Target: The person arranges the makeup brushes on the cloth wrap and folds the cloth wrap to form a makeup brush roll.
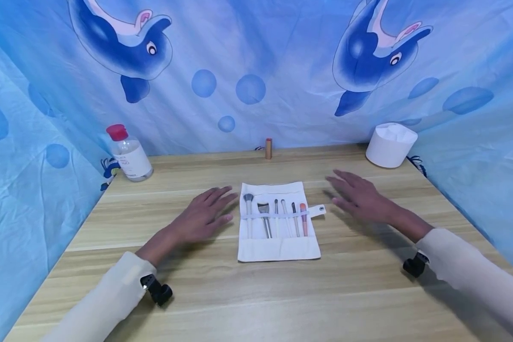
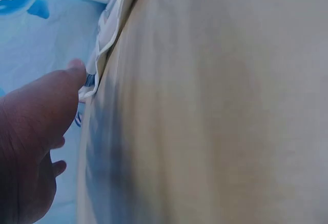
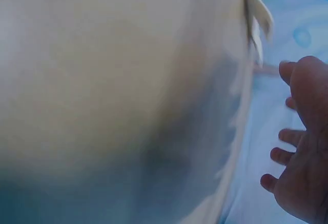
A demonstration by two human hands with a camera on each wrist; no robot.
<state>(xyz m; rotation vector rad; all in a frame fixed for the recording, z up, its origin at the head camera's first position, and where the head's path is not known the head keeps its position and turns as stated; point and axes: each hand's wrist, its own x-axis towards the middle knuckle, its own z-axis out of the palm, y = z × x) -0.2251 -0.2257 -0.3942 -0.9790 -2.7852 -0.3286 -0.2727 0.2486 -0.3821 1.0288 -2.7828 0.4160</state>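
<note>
A white fabric brush roll [image 1: 278, 249] lies unrolled on the wooden table, its snap strap [image 1: 318, 210] sticking out to the right. Several makeup brushes stand in it under an elastic band, among them a fluffy brush [image 1: 248, 197], a wide flat brush [image 1: 263, 209] and a pink one [image 1: 304, 219]. My left hand [image 1: 203, 216] hovers just left of the roll with fingers extended, holding nothing. To the right of the strap, my right hand [image 1: 359, 194] is spread with nothing in it. Both wrist views show the hands apart from the roll [image 2: 110, 26].
At the back left stands a clear bottle [image 1: 132, 159] with a red cap. A small brown tube [image 1: 268, 148] is upright at the back edge, and a white tissue roll [image 1: 391, 145] sits at the back right. Blue dolphin-print curtain [image 1: 248, 47] encloses the table [image 1: 282, 304].
</note>
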